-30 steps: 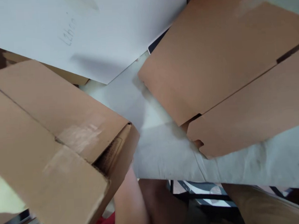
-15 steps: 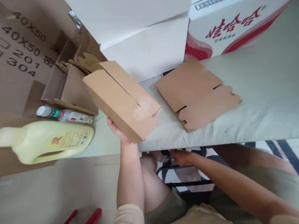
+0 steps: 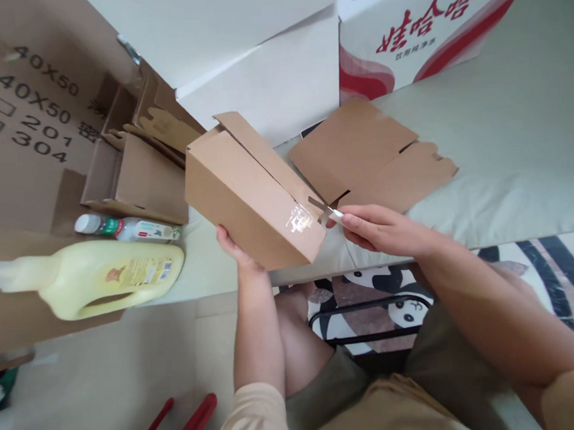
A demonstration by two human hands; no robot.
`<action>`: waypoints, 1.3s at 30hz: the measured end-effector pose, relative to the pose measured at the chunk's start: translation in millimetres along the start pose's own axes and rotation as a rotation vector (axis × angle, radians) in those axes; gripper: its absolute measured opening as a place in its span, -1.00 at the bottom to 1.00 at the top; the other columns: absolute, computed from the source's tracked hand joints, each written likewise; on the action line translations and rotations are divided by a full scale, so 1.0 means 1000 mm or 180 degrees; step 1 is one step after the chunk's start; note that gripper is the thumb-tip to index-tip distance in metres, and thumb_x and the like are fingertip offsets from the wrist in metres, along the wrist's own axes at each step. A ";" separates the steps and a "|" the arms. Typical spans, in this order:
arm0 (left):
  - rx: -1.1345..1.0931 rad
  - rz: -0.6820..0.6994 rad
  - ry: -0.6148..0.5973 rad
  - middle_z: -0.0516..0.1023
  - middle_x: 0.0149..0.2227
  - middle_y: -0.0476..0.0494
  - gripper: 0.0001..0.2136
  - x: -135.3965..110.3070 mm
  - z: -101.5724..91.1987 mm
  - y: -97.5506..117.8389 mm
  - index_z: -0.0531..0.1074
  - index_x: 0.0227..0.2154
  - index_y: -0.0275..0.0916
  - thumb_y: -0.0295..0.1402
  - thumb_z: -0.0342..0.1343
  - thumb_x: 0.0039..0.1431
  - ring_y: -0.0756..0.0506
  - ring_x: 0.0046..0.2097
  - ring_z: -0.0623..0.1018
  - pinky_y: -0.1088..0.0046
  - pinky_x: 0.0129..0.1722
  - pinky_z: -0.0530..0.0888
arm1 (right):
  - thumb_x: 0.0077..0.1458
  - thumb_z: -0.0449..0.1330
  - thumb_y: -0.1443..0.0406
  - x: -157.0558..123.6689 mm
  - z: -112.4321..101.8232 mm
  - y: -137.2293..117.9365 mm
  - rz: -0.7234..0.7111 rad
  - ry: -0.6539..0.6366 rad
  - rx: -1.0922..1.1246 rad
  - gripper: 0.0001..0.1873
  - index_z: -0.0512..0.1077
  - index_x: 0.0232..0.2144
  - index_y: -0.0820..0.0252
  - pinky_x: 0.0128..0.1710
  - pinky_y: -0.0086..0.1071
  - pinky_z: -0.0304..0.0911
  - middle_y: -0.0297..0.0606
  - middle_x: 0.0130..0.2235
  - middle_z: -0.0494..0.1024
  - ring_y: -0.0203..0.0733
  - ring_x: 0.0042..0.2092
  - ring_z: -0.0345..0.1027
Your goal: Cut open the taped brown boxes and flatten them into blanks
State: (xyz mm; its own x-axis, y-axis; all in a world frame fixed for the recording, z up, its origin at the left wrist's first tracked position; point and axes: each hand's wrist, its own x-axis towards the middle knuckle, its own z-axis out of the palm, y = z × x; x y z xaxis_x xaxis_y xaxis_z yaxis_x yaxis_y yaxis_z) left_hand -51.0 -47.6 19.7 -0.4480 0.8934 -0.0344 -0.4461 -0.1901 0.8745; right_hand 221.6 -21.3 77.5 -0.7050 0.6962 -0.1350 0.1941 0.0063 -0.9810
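My left hand (image 3: 234, 248) holds a small brown cardboard box (image 3: 247, 191) from below, tilted, with clear tape on its near corner. One flap at the box's far end stands up. My right hand (image 3: 381, 230) is closed round a small pair of scissors (image 3: 326, 208), whose metal blades are slightly apart and point at the taped corner of the box. Just behind the scissors, a flattened brown carton (image 3: 368, 153) lies on the pale grey table (image 3: 513, 132).
A yellow jug (image 3: 98, 278) and a small bottle (image 3: 126, 227) lie at the left beside open cardboard cartons (image 3: 131, 178). A white box (image 3: 260, 69) and a red-and-white printed box (image 3: 416, 25) stand behind. Red handles (image 3: 182, 426) lie on the floor.
My right hand came up from under the table with the scissors and brought them to the box's taped corner. The box has turned a little in my left hand.
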 end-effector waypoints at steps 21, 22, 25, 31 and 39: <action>0.0297 0.0832 0.0163 0.59 -0.01 -0.04 -0.50 0.014 0.022 -0.006 0.53 -0.17 -0.08 0.15 0.18 -0.07 -0.25 0.19 0.44 0.31 0.12 0.45 | 0.33 -0.06 0.16 -0.008 -0.005 0.007 0.0033 0.0782 -0.1482 -0.54 0.43 0.16 0.05 -0.39 -0.39 0.16 -0.26 -0.34 0.65 -0.20 -0.40 0.45; 0.0308 0.0831 0.0196 0.58 0.01 -0.03 -0.49 0.013 0.023 -0.006 0.53 -0.14 -0.07 0.14 0.19 -0.08 -0.26 0.21 0.43 0.29 0.13 0.45 | 0.33 -0.05 0.16 -0.007 -0.005 0.007 0.0129 0.0767 -0.1438 -0.55 0.44 0.15 0.03 -0.40 -0.39 0.14 -0.27 -0.38 0.63 -0.20 -0.42 0.43; 0.0318 0.0764 0.0257 0.57 0.05 -0.02 -0.47 0.010 0.025 -0.007 0.52 -0.09 -0.03 0.12 0.19 -0.11 -0.28 0.23 0.42 0.25 0.15 0.44 | 0.32 -0.05 0.17 -0.007 -0.005 0.005 0.0327 0.0720 -0.1370 -0.60 0.48 0.05 0.02 -0.43 -0.38 0.08 -0.30 -0.43 0.58 -0.22 -0.47 0.36; 0.0067 0.0862 -0.0067 0.49 0.15 -0.06 -0.48 0.008 0.028 0.007 0.47 0.00 -0.11 0.11 0.07 0.11 -0.25 0.29 0.33 0.25 0.22 0.36 | 0.29 0.02 0.11 -0.013 -0.013 0.012 0.0456 0.0327 -0.1241 -0.65 0.54 -0.35 0.07 -0.46 -0.36 0.04 -0.30 -0.51 0.52 -0.21 -0.50 0.30; -0.0008 0.0410 -0.0136 0.50 0.11 -0.09 -0.45 0.010 0.029 0.009 0.40 0.02 -0.09 0.20 -0.02 0.17 -0.24 0.24 0.38 0.18 0.19 0.38 | 0.18 0.05 0.24 -0.009 -0.047 0.067 0.0379 0.2196 -0.1870 -0.36 0.22 0.31 0.05 -0.03 0.03 0.34 0.00 0.10 0.44 0.20 0.08 0.37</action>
State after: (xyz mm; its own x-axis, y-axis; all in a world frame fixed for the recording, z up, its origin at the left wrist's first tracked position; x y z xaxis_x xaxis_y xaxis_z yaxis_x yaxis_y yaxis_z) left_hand -36.7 -28.2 40.9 -0.4683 0.8780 0.0988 -0.3891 -0.3053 0.8691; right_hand 273.3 6.3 19.3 -0.1306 0.9891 0.0679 0.6887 0.1398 -0.7114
